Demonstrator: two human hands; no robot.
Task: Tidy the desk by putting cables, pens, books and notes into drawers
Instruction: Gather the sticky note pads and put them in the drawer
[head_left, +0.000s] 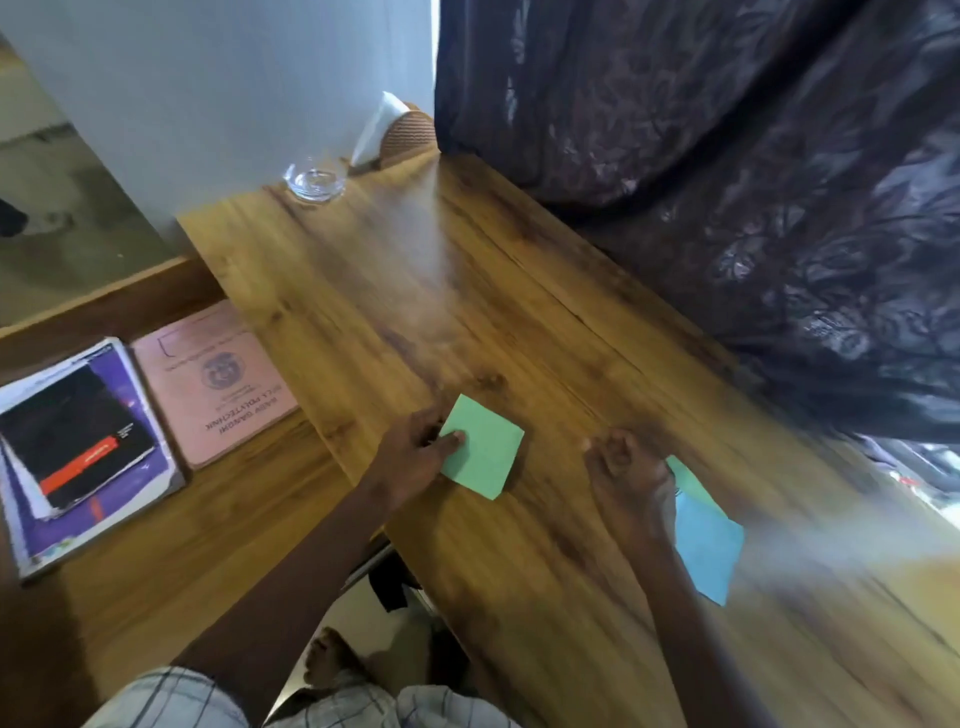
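A green paper note (485, 449) lies on the wooden desk (415, 291) near its front edge. My left hand (415, 452) pinches the note's left edge, thumb on top. To the right, my right hand (626, 467) is curled over the top end of a blue note (709, 545), with a strip of another green note (685, 475) showing beside it. How the right fingers hold the paper is hidden by the back of the hand.
A lower wooden surface (156, 545) at the left carries a pink booklet (218, 384) and a stack of notebooks (83, 447). A drinking glass (314, 182) and a tissue holder (400, 135) stand at the desk's far end. A dark curtain (727, 182) hangs along the right.
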